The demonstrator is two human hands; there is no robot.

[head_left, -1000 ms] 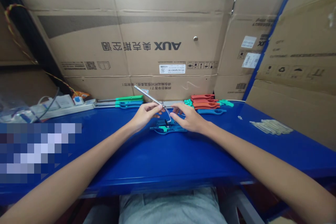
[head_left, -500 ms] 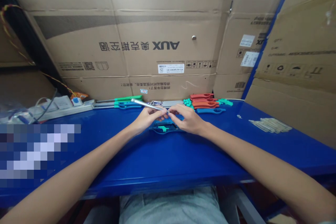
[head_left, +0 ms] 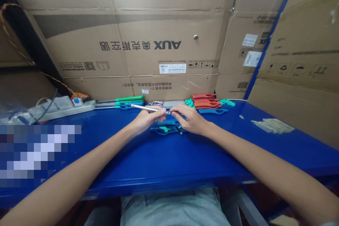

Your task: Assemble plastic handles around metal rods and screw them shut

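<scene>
My left hand (head_left: pixel 145 120) is closed around a slim silver metal tube (head_left: pixel 140 107), which slants down to the right, its far end sticking out to the left. At the tube's right end, the thumb and forefinger of my right hand (head_left: pixel 191 119) are pinched together. What those fingertips hold is too small to make out. A small black piece with a pale tip (head_left: pixel 180 131) shows below my right hand; whether it hangs from the fingers is unclear. Under both hands lies a blue handle part (head_left: pixel 159 124) with a teal piece (head_left: pixel 164 129) on it, partly hidden.
Red and orange looped handles (head_left: pixel 206 103) lie at the back beside thin grey tubes (head_left: pixel 173 104). Green handles with rods (head_left: pixel 129 99) lie back left, near a white power strip (head_left: pixel 63 110). Pale clear tubes (head_left: pixel 272 126) lie right. Cardboard (head_left: pixel 148 24) walls the blue table (head_left: pixel 159 162).
The tube's left end has dipped, so it lies flatter, and its right end shows more between the hands. The black piece has come into view below my right hand.
</scene>
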